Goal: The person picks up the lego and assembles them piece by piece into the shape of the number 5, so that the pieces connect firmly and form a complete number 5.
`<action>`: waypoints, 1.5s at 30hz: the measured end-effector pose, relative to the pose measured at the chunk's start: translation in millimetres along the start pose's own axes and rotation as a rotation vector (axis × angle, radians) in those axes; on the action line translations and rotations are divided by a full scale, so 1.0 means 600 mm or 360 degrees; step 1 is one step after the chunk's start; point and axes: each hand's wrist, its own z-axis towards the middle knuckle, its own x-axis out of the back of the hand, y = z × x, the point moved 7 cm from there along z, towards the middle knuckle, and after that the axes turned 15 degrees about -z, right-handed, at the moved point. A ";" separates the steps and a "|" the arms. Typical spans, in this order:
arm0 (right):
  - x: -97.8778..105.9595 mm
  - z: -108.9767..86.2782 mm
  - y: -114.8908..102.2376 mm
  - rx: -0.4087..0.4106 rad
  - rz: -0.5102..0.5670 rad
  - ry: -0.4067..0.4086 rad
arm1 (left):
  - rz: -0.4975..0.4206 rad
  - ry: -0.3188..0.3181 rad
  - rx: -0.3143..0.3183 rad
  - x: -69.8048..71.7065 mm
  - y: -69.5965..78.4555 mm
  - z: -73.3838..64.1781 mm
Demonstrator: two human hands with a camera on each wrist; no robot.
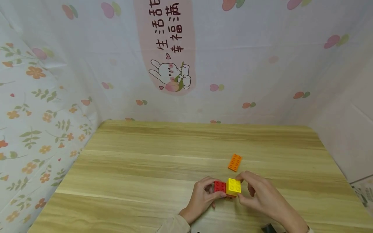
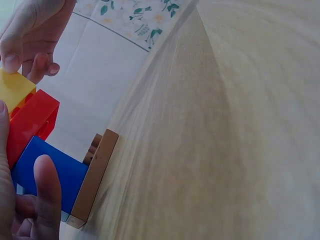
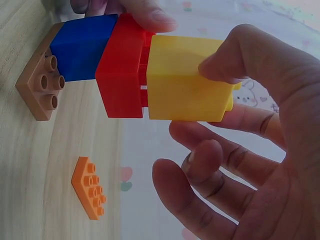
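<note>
A stack of toy building bricks stands near the table's front edge. Its brown base plate [image 3: 37, 75] carries a blue brick [image 3: 82, 47], and a longer red brick [image 1: 219, 186] lies across that. My left hand [image 1: 202, 195] grips the stack around the red brick, with one finger beside the blue one in the left wrist view. Between thumb and fingers, my right hand [image 1: 260, 194] pinches a yellow brick [image 1: 234, 185] over the red brick's right end. A narrow gap showing red studs separates yellow from red in the right wrist view.
An orange studded plate [image 1: 234, 162] lies on the wooden table [image 1: 131, 171] just beyond the hands. A dark object [image 1: 268, 228] sits at the lower edge, by the right forearm. Printed curtains [image 1: 233, 64] hang behind and at the sides.
</note>
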 end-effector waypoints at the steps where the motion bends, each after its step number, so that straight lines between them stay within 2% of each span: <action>1: 0.000 0.000 0.000 -0.0008 0.0005 -0.0001 | -0.0010 -0.0006 0.0006 0.000 -0.001 0.000; 5: 0.001 0.001 -0.001 -0.0005 0.0019 0.0025 | -0.0040 -0.0059 0.0031 -0.001 -0.004 0.000; 10: 0.001 0.002 -0.005 0.0035 0.0015 0.0072 | -0.0146 -0.0184 0.0066 0.000 -0.006 -0.003; 15: 0.000 0.003 -0.006 0.0029 0.0004 0.0074 | -0.0221 -0.0261 0.0053 0.006 -0.017 -0.007; 21: -0.001 0.002 -0.004 0.0006 0.0001 0.0067 | -0.0202 -0.0223 0.0043 0.015 -0.052 -0.004; 29: -0.002 0.003 -0.003 0.0016 0.0017 0.0076 | -0.0211 -0.0198 0.0138 0.014 -0.045 -0.003; 33: -0.002 0.003 -0.004 0.0012 0.0021 0.0083 | -0.0215 -0.0200 0.0167 0.008 -0.018 -0.004; 35: -0.002 0.004 -0.005 0.0015 0.0022 0.0084 | -0.0224 -0.0208 0.0163 0.006 -0.012 -0.004; 42: -0.003 0.005 -0.005 0.0016 0.0014 0.0067 | -0.0192 -0.0212 0.0090 0.015 -0.048 -0.002; 45: -0.004 0.005 -0.004 0.0001 0.0019 0.0046 | -0.0195 -0.0220 0.0067 0.017 -0.056 -0.002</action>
